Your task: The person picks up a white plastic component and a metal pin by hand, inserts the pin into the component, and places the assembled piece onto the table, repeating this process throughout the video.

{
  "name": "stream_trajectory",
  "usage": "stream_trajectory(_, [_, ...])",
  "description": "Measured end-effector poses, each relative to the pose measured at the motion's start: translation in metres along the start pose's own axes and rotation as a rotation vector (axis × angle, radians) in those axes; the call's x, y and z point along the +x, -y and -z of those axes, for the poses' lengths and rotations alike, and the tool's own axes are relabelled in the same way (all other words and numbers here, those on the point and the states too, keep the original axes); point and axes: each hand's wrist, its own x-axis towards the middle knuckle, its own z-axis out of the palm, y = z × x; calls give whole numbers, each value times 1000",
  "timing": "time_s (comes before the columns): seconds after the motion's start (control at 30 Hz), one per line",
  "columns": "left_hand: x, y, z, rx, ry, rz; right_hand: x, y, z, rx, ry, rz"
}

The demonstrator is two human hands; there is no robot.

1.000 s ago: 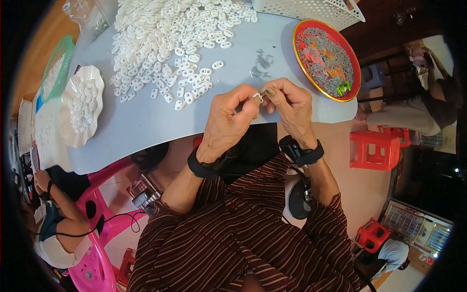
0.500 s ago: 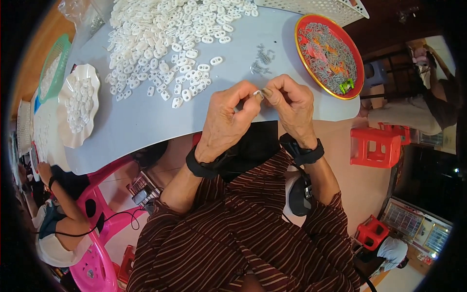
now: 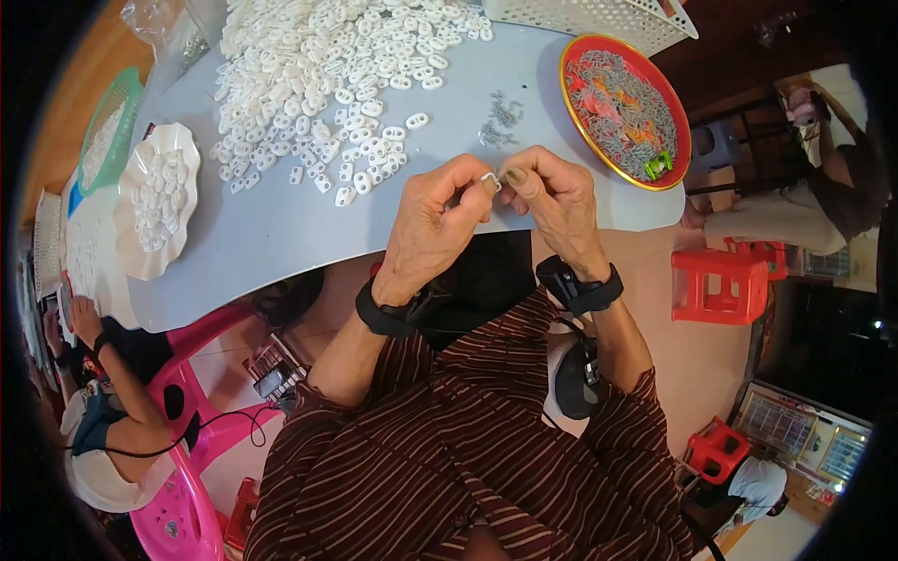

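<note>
Above the table's near edge, my left hand (image 3: 432,215) pinches a small white plastic piece (image 3: 491,179) between thumb and forefinger. My right hand (image 3: 561,204) is close beside it, thumb against curled fingers; whatever those fingers hold is hidden. Beyond my hands lies a little cluster of grey screw-like pieces (image 3: 502,120). A big heap of white oval two-hole pieces (image 3: 318,70) spreads over the far left of the table, with looser ones nearer me.
At right, a red gold-rimmed plate (image 3: 567,93) holds many grey pieces. Left stand a white wavy-edged dish (image 3: 131,257) and a green basket (image 3: 126,131). A white perforated basket (image 3: 599,21) is at the back. Another person's hand (image 3: 86,318) works at left; red stools (image 3: 716,304) stand right.
My fingertips have drawn slightly apart, so the white piece shows more clearly in my left hand. The other person's hand has moved a little upward at the left.
</note>
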Motion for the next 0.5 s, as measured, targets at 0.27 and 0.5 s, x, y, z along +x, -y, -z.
stream_trajectory(0.27, [0, 0, 0, 11, -36, -1, 1, 0, -3, 49, -30, -4])
stream_trajectory(0.5, [-2, 7, 3, -148, -144, -26, 3, -1, 2, 172, -133, -78])
